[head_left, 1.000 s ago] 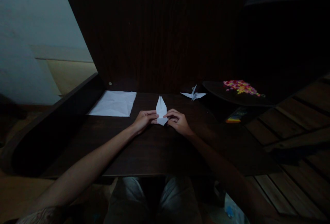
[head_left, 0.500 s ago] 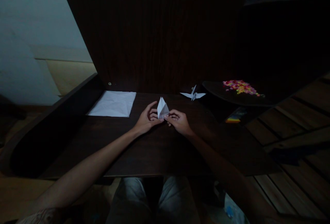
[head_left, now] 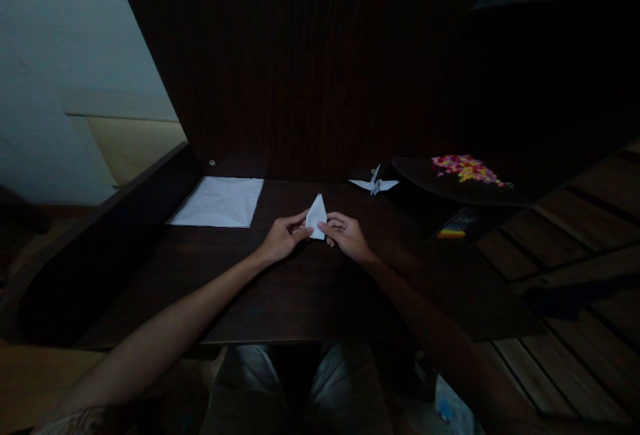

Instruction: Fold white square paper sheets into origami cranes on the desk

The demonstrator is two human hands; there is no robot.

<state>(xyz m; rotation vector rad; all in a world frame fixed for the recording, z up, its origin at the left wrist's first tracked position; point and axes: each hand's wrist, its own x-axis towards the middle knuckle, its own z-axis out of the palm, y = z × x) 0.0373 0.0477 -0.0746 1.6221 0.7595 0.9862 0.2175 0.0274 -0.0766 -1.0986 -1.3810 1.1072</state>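
A small white folded paper (head_left: pixel 317 215), pointed at the top, is held upright between both hands above the dark desk. My left hand (head_left: pixel 285 236) pinches its lower left side, thumb on the near face and fingers behind. On the lower right side, my right hand (head_left: pixel 346 235) grips it the same way, its thumb pressed near the middle. Behind and to the right stands a finished white origami crane (head_left: pixel 375 185) with spread wings. To the left lies a stack of white paper sheets (head_left: pixel 217 202).
Dark wooden desk top (head_left: pixel 310 301) with a raised side panel (head_left: pixel 100 248) on the left and a tall back panel (head_left: pixel 320 75). A curved shelf (head_left: pixel 425 178) at the right carries a pile of small colourful pieces (head_left: pixel 470 169); a yellow-edged item (head_left: pixel 451 233) sits under it.
The folded paper's open flap has been closed, so it now shows one flat, narrow face. My left fingers have drawn in around it, and both thumbs now press on its front.
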